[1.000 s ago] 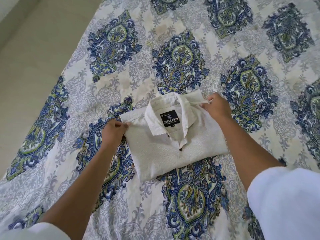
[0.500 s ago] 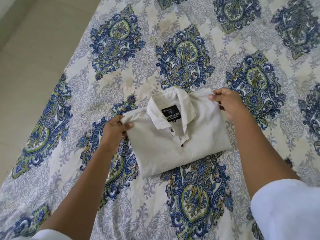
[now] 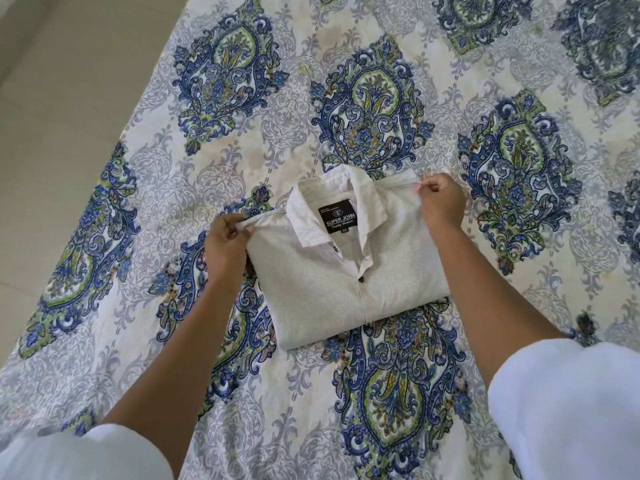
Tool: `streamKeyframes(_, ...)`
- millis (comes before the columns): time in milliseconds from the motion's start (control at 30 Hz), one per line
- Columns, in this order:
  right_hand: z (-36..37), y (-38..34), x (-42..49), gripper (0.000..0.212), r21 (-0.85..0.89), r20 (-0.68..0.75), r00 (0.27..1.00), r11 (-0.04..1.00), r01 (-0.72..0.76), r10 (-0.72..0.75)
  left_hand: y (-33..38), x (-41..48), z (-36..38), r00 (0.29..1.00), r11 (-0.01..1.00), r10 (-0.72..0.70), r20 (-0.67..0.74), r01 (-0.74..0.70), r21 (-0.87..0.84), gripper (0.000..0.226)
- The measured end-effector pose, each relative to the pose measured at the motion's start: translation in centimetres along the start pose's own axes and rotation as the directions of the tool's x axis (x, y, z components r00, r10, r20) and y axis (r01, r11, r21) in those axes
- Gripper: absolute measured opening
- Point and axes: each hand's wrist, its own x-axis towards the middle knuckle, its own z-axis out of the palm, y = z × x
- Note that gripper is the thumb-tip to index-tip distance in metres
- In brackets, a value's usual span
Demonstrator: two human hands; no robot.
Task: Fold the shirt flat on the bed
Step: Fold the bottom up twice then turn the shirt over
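Observation:
An off-white collared shirt lies folded into a compact rectangle on the patterned bed, collar up, with a black label showing inside the neck. My left hand pinches the shirt's left shoulder corner. At the opposite side, my right hand pinches the right shoulder corner near the collar. Both corners are drawn slightly outward. The shirt's lower edge rests flat on the bedspread.
The bedspread is white with large blue and green paisley medallions and fills most of the view. A beige floor runs along the bed's left edge. White sleeves cover my upper arms at the bottom of the view.
Both hands stay on the same shoulder corners. The shirt has shifted a little with them across the bed, its shoulder edge pulled tauter.

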Motion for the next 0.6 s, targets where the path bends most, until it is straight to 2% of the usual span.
streamKeyframes(67, 0.1, 0.2, -1.8, 0.022, -0.2, -0.108, 0.975, 0.965, 0.172, -0.196, -0.1, -1.2, 0.6, 0.978, 0.936, 0.175, -0.118, -0.128, 0.327, 0.039)
streamKeyframes(100, 0.4, 0.6, -3.1, 0.026, -0.292, -0.118, 0.93, 0.907, 0.303, -0.349, -0.2, -2.4, 1.1, 0.956, 0.861, 0.275, -0.106, -0.196, 0.469, 0.049)
streamKeyframes(167, 1.4, 1.7, -5.6, 0.035, -0.371, -0.012, 0.828, 0.771, 0.517, -0.561, -1.0, -5.1, 2.3, 0.912, 0.656, 0.395, 0.107, -0.362, 0.662, 0.063)
streamKeyframes(200, 1.9, 2.4, -6.4, 0.041, -0.393, 0.079, 0.808, 0.727, 0.563, -0.584, -1.9, -5.7, 2.8, 0.88, 0.546, 0.406, 0.245, -0.449, 0.708, 0.066)
streamKeyframes(267, 2.4, 3.5, -6.6, 0.054, -0.47, 0.27, 0.827, 0.682, 0.56, -0.493, -4.1, -5.3, 3.3, 0.826, 0.378, 0.383, 0.415, -0.549, 0.745, 0.065)
streamKeyframes(333, 2.3, 4.3, -5.1, 0.052, -0.555, 0.377, 0.84, 0.632, 0.541, -0.389, -5.3, -3.5, 3.1, 0.815, 0.272, 0.356, 0.457, -0.559, 0.783, 0.066)
streamKeyframes(400, 2.1, 5.0, -3.8, 0.052, -0.604, 0.418, 0.836, 0.579, 0.548, -0.355, -5.4, -2.3, 3.0, 0.816, 0.208, 0.338, 0.47, -0.552, 0.808, 0.065)
streamKeyframes(467, 2.0, 4.9, -3.4, 0.051, -0.581, 0.405, 0.848, 0.62, 0.528, -0.342, -5.4, -2.2, 2.6, 0.835, 0.218, 0.343, 0.431, -0.517, 0.828, 0.062)
streamKeyframes(500, 1.9, 4.8, -3.4, 0.05, -0.533, 0.361, 0.869, 0.69, 0.49, -0.338, -5.2, -2.5, 2.3, 0.859, 0.286, 0.347, 0.377, -0.48, 0.829, 0.064)
streamKeyframes(533, 1.6, 4.6, -3.5, 0.049, -0.464, 0.282, 0.9, 0.775, 0.43, -0.331, -4.9, -3.1, 1.9, 0.887, 0.394, 0.351, 0.299, -0.429, 0.813, 0.066)
streamKeyframes(600, 0.4, 4.7, -3.4, 0.046, -0.312, 0.089, 0.965, 0.913, 0.264, -0.249, -4.1, -4.8, 1.4, 0.946, 0.687, 0.312, 0.088, -0.289, 0.667, 0.069)
